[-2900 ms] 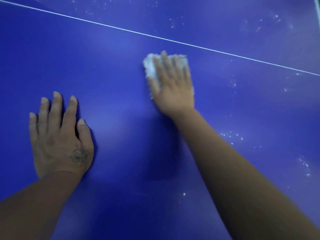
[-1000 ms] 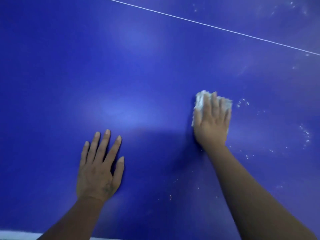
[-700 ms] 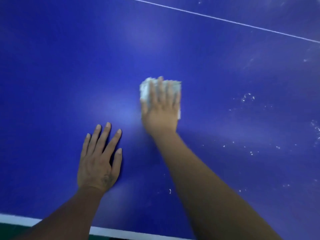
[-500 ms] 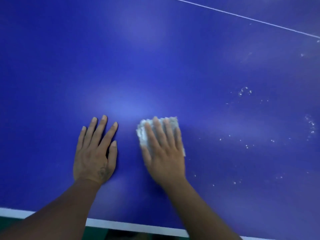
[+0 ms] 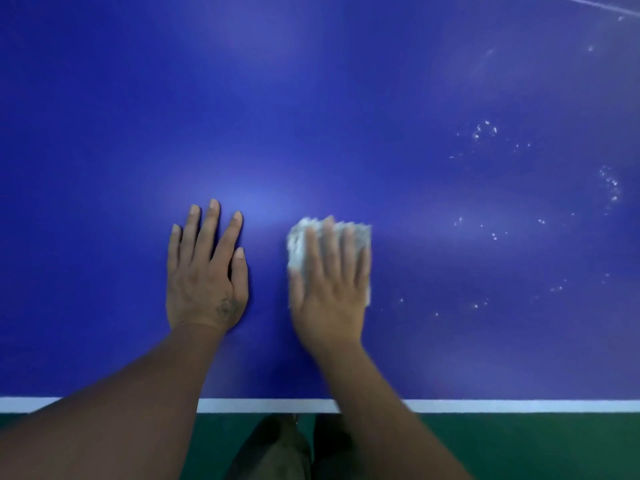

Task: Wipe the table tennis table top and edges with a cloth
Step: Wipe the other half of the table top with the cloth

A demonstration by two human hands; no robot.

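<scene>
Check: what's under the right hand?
A white cloth lies under the right hand, flat on the blue table top. Its edges show at the top and both sides; its middle is covered by the hand.

Dark green floor [image 5: 536, 445] in a strip along the bottom of the view, smooth, plain, dimly lit

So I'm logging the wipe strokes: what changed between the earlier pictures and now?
The right hand slid the cloth from far out near the white line back toward the near edge, ending beside the left hand. Unchanged: it presses the cloth flat, the left hand rests flat on the table, and the white specks on the right remain.
</scene>
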